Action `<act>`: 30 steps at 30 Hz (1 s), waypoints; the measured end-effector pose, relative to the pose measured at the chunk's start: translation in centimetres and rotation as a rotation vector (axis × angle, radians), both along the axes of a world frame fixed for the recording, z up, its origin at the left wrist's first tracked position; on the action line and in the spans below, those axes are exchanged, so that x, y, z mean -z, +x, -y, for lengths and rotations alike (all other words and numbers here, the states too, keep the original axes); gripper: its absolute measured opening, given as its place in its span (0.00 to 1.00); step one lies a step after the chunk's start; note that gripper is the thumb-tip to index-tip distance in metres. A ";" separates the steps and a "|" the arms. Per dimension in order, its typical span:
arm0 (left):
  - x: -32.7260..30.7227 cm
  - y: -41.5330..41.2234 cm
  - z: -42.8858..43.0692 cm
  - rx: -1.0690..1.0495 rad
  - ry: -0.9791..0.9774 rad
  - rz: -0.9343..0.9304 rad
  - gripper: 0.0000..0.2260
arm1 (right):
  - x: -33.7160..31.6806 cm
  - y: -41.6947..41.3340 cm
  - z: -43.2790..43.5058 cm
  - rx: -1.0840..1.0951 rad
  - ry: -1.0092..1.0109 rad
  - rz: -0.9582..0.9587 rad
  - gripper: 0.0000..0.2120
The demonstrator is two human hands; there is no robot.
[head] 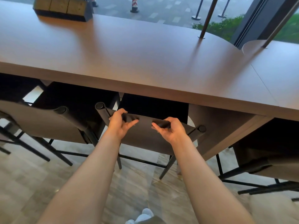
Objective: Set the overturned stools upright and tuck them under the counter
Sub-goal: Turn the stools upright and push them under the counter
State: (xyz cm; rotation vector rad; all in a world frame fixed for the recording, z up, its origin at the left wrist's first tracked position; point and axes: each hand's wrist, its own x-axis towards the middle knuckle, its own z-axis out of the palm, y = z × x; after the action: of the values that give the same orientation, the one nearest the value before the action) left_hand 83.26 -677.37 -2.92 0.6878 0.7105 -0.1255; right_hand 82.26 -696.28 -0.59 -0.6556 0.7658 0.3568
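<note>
Brown stool (142, 139) gripped at backrest top by left hand (120, 123), right hand (169, 129); seat hidden under counter (145, 62).

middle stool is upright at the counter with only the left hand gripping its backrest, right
Not only the left. The head view shows both the left hand and the right hand gripping the backrest of the middle stool along its top edge. The stool is upright at the counter, as you said.

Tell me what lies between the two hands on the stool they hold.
Only a bare stretch of the stool's backrest lies between the left hand and the right hand, which both grip its top edge. The head view shows this.
</note>
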 end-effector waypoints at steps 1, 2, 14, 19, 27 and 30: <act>0.2 0.1 -0.1 0.002 0.001 0.003 0.26 | 0.0 0.1 -0.1 0.001 0.001 -0.001 0.16; 0.4 0.2 0.0 0.001 0.003 0.003 0.26 | 0.1 0.2 -0.1 0.003 0.003 -0.001 0.16; 1.1 -1.5 2.2 -0.011 0.042 -0.007 0.26 | -0.3 -1.3 2.5 -0.002 -0.008 0.012 0.10; 1.0 -2.1 2.1 -0.016 0.039 0.014 0.26 | 0.2 -1.9 2.7 -0.021 -0.021 0.020 0.14; -0.6 -4.0 2.6 0.103 0.036 0.032 0.21 | 0.5 -2.3 2.9 -0.080 -0.063 -0.018 0.18; -0.9 -4.9 3.1 0.105 0.077 0.022 0.23 | 0.5 -2.9 2.9 -0.105 -0.068 -0.021 0.28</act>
State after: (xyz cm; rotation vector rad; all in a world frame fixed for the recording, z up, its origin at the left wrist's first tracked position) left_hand 78.32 -680.50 -1.99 0.7993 0.6611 -0.1874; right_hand 79.36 -699.16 -1.11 -0.7588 0.7678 0.4359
